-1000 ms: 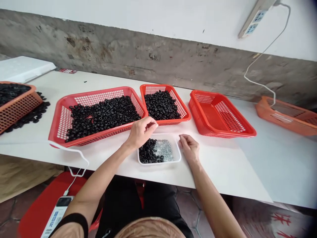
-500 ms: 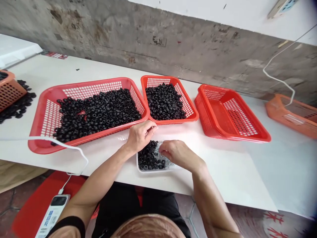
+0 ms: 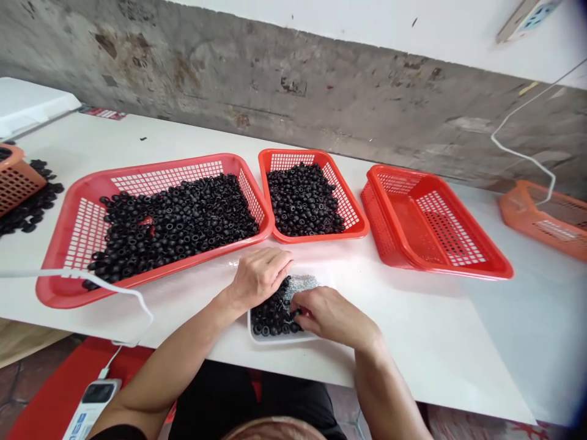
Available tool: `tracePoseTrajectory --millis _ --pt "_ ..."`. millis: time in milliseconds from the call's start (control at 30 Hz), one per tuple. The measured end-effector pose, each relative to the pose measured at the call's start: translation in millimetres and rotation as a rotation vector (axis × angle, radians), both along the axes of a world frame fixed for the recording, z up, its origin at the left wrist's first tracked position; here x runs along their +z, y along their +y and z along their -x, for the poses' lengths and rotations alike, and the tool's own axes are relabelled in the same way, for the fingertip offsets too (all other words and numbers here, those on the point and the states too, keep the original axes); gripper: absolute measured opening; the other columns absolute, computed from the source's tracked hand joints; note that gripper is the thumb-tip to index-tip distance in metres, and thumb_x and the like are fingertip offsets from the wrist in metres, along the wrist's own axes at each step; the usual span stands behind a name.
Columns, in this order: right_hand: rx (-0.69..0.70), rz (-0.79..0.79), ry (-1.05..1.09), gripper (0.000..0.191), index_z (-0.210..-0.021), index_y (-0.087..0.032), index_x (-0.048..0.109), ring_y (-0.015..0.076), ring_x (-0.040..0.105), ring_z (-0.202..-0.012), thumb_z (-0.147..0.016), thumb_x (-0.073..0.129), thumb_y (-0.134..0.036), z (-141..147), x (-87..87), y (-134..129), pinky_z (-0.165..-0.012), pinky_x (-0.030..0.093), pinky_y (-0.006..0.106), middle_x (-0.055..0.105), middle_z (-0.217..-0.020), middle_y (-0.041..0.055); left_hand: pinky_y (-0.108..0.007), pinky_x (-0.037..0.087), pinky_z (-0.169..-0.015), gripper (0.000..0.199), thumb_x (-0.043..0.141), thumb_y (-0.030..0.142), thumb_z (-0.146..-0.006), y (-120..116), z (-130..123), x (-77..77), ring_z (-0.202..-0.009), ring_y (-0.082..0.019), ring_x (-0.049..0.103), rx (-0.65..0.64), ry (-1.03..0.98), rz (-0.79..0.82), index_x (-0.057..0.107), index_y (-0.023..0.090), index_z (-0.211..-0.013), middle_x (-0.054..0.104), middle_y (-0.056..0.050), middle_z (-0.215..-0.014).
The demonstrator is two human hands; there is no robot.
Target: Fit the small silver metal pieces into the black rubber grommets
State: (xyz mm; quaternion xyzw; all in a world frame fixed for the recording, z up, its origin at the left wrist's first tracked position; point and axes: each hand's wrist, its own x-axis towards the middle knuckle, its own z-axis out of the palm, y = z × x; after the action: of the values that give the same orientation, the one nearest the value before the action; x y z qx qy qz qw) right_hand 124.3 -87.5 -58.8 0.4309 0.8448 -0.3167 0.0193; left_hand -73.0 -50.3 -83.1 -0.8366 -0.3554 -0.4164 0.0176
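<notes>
A shallow translucent tray lies near the table's front edge. Its left part holds black rings, and small clear or silvery pieces fill the right part. My left hand is closed above the tray's upper left corner, fingers curled together; whatever it grips is hidden. Fingertips of my right hand dip into the tray where rings and small pieces meet, pinched by a black ring, and what exactly is between them is too small to tell.
Behind the tray stand a large red basket and a smaller red basket, both with black rings. Stacked red baskets are at right, an orange basket beyond. A white cable crosses at left.
The whole view has shifted, with table items appearing lower. My right hand has moved toward the front of the tray, down to the black rings. My left hand stays closed over the corner.
</notes>
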Motion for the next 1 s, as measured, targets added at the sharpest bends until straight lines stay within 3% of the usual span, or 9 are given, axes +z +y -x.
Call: tracePoseTrajectory --millis 200,300,400,500,567,633,733,867,1000 --pt "-0.350 0.148 0.641 0.012 -0.097 -0.018 0.068 0.0112 0.051 -0.063 -0.088 0.063 -0.024 -10 2.9 9 -0.062 0.042 0.024 0.062 -0.075 -0.0017 -0.024 0.049 -0.068 0.011 0.057 0.020 -0.098 -9 2 10.1 -0.074 -0.014 0.066 -0.227 -0.111 0.251 0.062 0.018 -0.107 0.072 -0.003 -0.088" --pt "-0.487 0.337 0.917 0.016 -0.094 -0.019 0.063 0.0096 0.047 -0.059 -0.089 0.068 -0.033 -7 -2.6 13 -0.056 0.040 0.023 0.056 -0.071 -0.0034 -0.024 0.050 -0.067 0.018 0.058 0.022 -0.097 -12 3 14.9 -0.077 -0.014 0.065 -0.341 -0.070 0.374 0.062 0.018 -0.115 0.068 -0.004 -0.092" --pt "-0.500 0.516 1.083 0.024 -0.100 -0.021 0.059 0.0081 0.046 -0.054 -0.086 0.073 -0.035 -3 -10.3 15 -0.053 0.039 0.022 0.055 -0.071 -0.0055 -0.025 0.051 -0.069 0.019 0.058 0.022 -0.098 -14 1 13.0 -0.079 -0.015 0.065 -0.332 -0.041 0.358 0.063 0.018 -0.116 0.066 -0.004 -0.093" --pt "-0.514 0.544 1.127 0.040 -0.119 -0.024 0.056 0.0081 0.046 -0.052 -0.086 0.074 -0.036 -2 -14.5 16 -0.052 0.040 0.022 0.058 -0.073 -0.0058 -0.025 0.051 -0.071 0.016 0.058 0.023 -0.099 -13 -1 7.4 -0.079 -0.014 0.065 -0.281 -0.082 0.311 0.063 0.019 -0.113 0.068 -0.004 -0.093" --pt "-0.551 0.426 1.060 0.038 -0.120 -0.023 0.058 0.0086 0.047 -0.051 -0.089 0.072 -0.038 -5 -13.5 16 -0.050 0.039 0.023 0.059 -0.073 -0.0050 -0.024 0.050 -0.068 0.013 0.061 0.025 -0.097 -10 -1 5.2 -0.073 -0.013 0.064 -0.250 -0.144 0.321 0.063 0.019 -0.109 0.068 -0.003 -0.091" --pt "-0.565 0.189 0.895 0.024 -0.107 -0.020 0.065 0.0096 0.049 -0.054 -0.092 0.068 -0.039 -10 -10.6 15 -0.052 0.040 0.024 0.062 -0.073 -0.0026 -0.023 0.048 -0.064 0.011 0.065 0.025 -0.095 -7 0 5.5 -0.067 -0.011 0.060 -0.219 -0.210 0.361 0.063 0.018 -0.104 0.068 -0.002 -0.088" --pt "-0.398 -0.128 0.566 0.014 -0.090 -0.019 0.070 0.0124 0.058 -0.067 -0.097 0.064 -0.030 -14 -7.5 12 -0.064 0.045 0.026 0.068 -0.081 0.0013 -0.022 0.046 -0.062 0.008 0.065 0.019 -0.092 -4 1 8.5 -0.063 -0.010 0.057 -0.202 -0.265 0.427 0.064 0.017 -0.100 0.067 0.000 -0.083" --pt "-0.053 -0.275 0.110 0.012 -0.091 -0.017 0.071 0.0171 0.065 -0.080 -0.097 0.062 -0.014 -7 -10.9 7 -0.078 0.044 0.031 0.070 -0.089 0.0048 -0.021 0.046 -0.061 0.014 0.061 0.013 -0.090 -3 0 10.5 -0.061 -0.009 0.056 -0.206 -0.272 0.490 0.064 0.017 -0.103 0.066 0.002 -0.079" --pt "0.034 -0.343 -0.192 0.009 -0.092 -0.016 0.070 0.0205 0.065 -0.081 -0.095 0.063 -0.012 7 -13.9 4 -0.079 0.042 0.034 0.069 -0.089 0.0065 -0.022 0.046 -0.061 0.019 0.056 0.009 -0.089 -4 -1 9.1 -0.061 -0.010 0.055 -0.222 -0.236 0.513 0.066 0.017 -0.104 0.066 0.002 -0.078"
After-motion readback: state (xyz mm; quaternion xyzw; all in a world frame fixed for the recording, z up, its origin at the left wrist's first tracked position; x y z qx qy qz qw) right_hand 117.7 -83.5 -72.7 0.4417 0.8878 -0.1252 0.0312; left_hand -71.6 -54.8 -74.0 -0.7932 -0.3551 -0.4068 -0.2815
